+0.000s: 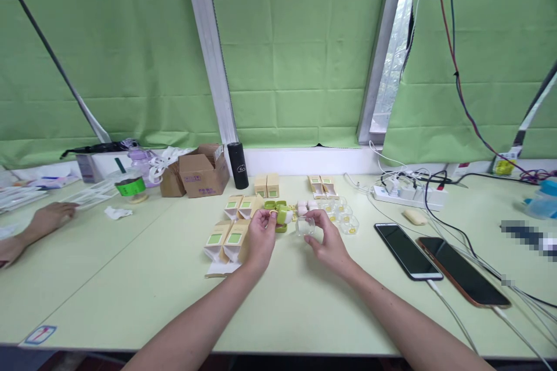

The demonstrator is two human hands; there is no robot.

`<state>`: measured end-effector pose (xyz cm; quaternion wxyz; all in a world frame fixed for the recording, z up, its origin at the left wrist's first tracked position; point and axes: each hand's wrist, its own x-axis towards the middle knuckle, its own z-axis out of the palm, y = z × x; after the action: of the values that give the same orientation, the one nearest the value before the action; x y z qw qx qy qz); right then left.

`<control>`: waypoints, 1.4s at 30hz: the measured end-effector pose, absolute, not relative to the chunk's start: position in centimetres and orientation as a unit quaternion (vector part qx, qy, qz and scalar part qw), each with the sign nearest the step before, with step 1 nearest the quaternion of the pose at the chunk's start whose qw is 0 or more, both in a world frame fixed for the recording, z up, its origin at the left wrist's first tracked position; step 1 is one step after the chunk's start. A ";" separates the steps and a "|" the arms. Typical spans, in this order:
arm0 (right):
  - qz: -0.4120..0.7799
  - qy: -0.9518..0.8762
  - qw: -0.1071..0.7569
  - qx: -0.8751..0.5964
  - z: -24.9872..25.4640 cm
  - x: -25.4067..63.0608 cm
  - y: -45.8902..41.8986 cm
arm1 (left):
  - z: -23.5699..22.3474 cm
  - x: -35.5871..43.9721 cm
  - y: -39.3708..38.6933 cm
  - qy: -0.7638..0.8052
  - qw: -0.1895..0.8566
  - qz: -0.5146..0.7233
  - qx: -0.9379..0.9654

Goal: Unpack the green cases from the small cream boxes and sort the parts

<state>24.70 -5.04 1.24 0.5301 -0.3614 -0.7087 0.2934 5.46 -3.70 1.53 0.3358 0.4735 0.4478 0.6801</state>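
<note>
My left hand [260, 240] is closed on a small green holder [282, 214] with a white rounded piece at its right end. In my right hand [329, 245] is a clear plastic cup [305, 226], gripped at its rim between thumb and fingers. The cup is just right of the green holder, with a slight gap. Behind my hands lie more green pieces [270, 205] and small white pieces [301, 207]. Several clear cups with yellow marks [348, 224] stand beyond my right hand. Beige boxes with green labels [235, 238], flaps open, are beside my left hand.
Beige boxes [272, 185] and a black bottle [238, 166] stand at the back, near a cardboard carton [204, 173]. Two phones [408, 250] with cables lie right, before a power strip [409, 197]. Another person's hand [51, 221] rests far left.
</note>
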 end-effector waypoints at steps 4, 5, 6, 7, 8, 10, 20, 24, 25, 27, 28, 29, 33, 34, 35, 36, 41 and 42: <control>0.196 -0.765 0.503 -0.350 1.7 25.2 -5.2 | 1.5 5.7 -3.7 0.439 0.352 0.684 0.464; 0.173 -0.777 0.496 -0.347 1.8 25.3 -5.2 | 1.6 5.7 -3.7 0.440 0.352 0.685 0.463; 0.150 -0.786 0.490 -0.346 2.0 25.4 -5.3 | 1.6 5.7 -3.7 0.441 0.351 0.685 0.462; 0.126 -0.794 0.482 -0.348 2.2 25.5 -5.4 | 1.7 5.7 -3.7 0.442 0.351 0.685 0.461; 0.100 -0.801 0.473 -0.354 2.4 25.7 -5.4 | 1.7 5.7 -3.7 0.443 0.351 0.685 0.460; 0.041 -0.808 0.451 -0.378 2.9 26.2 -5.4 | 1.7 5.7 -3.7 0.443 0.353 0.685 0.459; -0.119 -0.799 0.285 -0.516 4.2 30.2 -3.1 | 1.9 5.9 -3.9 0.440 0.365 0.682 0.455; -0.133 -0.795 0.190 -0.560 3.9 30.6 -2.8 | 2.0 5.9 -4.0 0.440 0.373 0.682 0.450; -0.133 -0.793 0.164 -0.572 3.9 30.5 -2.8 | 2.0 5.9 -4.1 0.439 0.375 0.682 0.448; -0.134 -0.787 0.123 -0.589 4.0 30.5 -2.9 | 2.1 5.9 -4.1 0.438 0.381 0.683 0.444; -0.135 -0.785 0.110 -0.594 4.1 30.5 -2.9 | 2.1 6.0 -4.2 0.437 0.383 0.683 0.442; -0.137 -0.783 0.102 -0.598 4.1 30.5 -2.9 | 2.2 6.0 -4.2 0.435 0.387 0.683 0.440; -0.137 -0.777 0.087 -0.609 4.4 30.5 -2.8 | 2.3 6.1 -4.2 0.427 0.398 0.684 0.438; -0.135 -0.776 0.086 -0.611 4.4 30.5 -2.8 | 2.3 6.2 -4.2 0.426 0.400 0.684 0.437; -0.134 -0.775 0.086 -0.612 4.4 30.5 -2.8 | 2.3 6.2 -4.3 0.426 0.401 0.684 0.435; -0.134 -0.774 0.087 -0.613 4.4 30.5 -2.7 | 2.3 6.2 -4.3 0.426 0.403 0.684 0.434; -0.144 -0.772 0.106 -0.610 3.8 30.8 -2.5 | 2.4 6.2 -4.4 0.425 0.416 0.680 0.428; -0.146 -0.771 0.113 -0.609 3.7 30.9 -2.5 | 2.5 6.2 -4.4 0.424 0.420 0.680 0.427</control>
<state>30.87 -2.48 3.72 0.1133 -0.6089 -0.7714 -0.1460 6.22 -4.44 2.45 0.4196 0.4267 0.4240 0.6797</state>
